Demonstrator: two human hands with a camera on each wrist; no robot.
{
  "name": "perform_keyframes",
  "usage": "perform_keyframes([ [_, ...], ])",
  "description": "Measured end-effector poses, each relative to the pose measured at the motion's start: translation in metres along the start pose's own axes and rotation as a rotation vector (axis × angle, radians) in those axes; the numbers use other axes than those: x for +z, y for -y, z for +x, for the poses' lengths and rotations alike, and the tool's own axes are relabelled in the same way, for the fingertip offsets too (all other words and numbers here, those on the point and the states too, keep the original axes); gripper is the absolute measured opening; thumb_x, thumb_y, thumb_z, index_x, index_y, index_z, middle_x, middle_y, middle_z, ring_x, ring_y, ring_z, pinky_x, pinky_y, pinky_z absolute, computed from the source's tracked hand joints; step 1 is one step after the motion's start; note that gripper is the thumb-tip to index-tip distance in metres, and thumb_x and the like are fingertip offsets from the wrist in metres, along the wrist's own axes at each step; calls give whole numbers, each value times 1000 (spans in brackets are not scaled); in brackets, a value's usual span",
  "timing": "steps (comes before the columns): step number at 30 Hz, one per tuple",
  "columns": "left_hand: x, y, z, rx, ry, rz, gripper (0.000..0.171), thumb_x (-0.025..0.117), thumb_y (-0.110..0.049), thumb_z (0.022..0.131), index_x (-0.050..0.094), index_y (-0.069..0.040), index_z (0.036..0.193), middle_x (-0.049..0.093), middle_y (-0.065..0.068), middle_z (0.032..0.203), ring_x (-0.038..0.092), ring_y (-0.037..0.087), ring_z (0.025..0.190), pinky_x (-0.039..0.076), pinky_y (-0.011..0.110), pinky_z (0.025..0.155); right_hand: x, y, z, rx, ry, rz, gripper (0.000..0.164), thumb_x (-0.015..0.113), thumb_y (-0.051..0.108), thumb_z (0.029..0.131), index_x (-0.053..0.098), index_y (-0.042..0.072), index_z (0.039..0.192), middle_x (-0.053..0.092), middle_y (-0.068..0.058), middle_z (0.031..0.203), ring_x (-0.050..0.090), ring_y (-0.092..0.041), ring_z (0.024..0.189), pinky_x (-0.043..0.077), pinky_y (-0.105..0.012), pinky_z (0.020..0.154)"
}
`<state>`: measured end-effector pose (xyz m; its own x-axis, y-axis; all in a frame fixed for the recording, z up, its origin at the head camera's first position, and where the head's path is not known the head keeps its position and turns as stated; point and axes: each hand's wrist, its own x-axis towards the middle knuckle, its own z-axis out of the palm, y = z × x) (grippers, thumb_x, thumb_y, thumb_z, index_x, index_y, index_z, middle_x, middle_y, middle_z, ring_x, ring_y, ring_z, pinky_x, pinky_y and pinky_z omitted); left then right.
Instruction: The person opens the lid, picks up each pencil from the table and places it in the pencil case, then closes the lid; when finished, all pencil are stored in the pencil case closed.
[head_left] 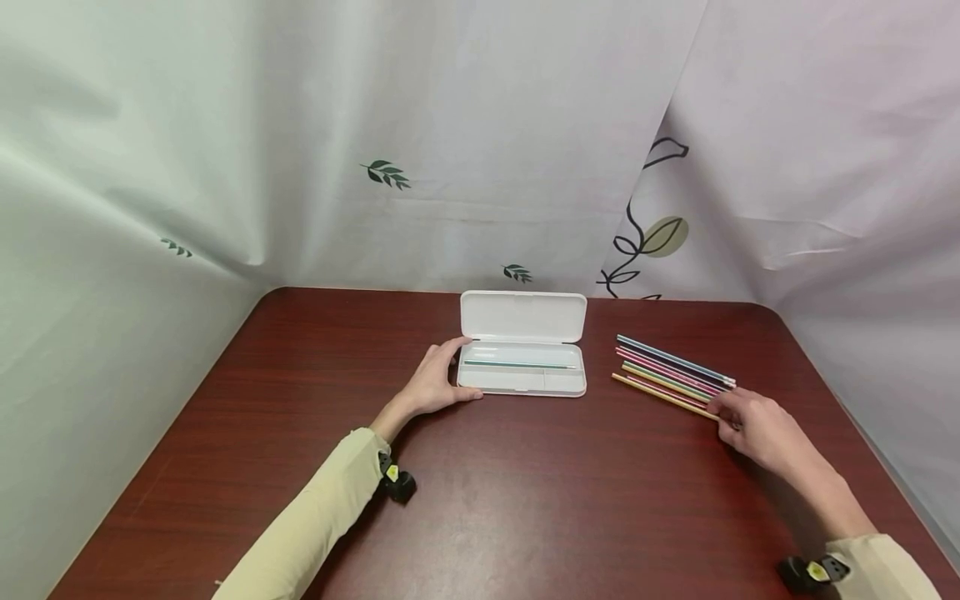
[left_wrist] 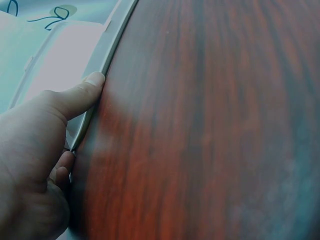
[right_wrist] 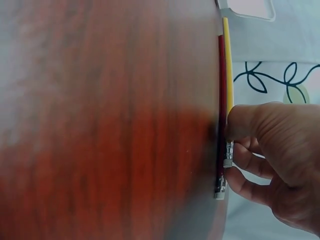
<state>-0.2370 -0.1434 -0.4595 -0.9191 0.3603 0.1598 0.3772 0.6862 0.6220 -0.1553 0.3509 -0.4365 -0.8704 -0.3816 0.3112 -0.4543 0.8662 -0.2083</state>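
Fingers [right_wrist: 252,164] pinch a straight, slender yellow pencil [right_wrist: 229,65]

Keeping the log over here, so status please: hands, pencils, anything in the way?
Left hand gripping left end of open white case. Right hand pinching yellow pencil. One pencil inside case, more pencils on table. No obstruction visible between.

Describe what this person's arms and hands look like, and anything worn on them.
The left sleeve and right sleeve are pale cream-yellow. At each wrist sits a small black camera with a bright yellow patch. The left hand and right hand wear no gloves.
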Motion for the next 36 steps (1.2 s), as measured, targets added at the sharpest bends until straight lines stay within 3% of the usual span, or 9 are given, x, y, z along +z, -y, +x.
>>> perform_keyframes([
  [14, 1, 1, -2, 2, -11, -6, 93, 91, -29, 71, 44, -9, 148, 59, 10, 118, 47, 25, 106, 42, 41, 90, 1, 12, 24, -95, -47, 35, 26, 77, -7, 68, 67, 9, 87, 53, 7, 78, 47, -9, 68, 41, -35, 57],
  [36, 0, 0, -1, 2, 1, -7, 94, 91, -30, 72, 42, -9, 149, 58, 11, 122, 47, 26, 107, 41, 41, 91, 12, 40, 80, -196, -43, 90, 23, 73, -8, 69, 69, 8, 86, 53, 6, 77, 49, -12, 68, 42, -34, 59],
])
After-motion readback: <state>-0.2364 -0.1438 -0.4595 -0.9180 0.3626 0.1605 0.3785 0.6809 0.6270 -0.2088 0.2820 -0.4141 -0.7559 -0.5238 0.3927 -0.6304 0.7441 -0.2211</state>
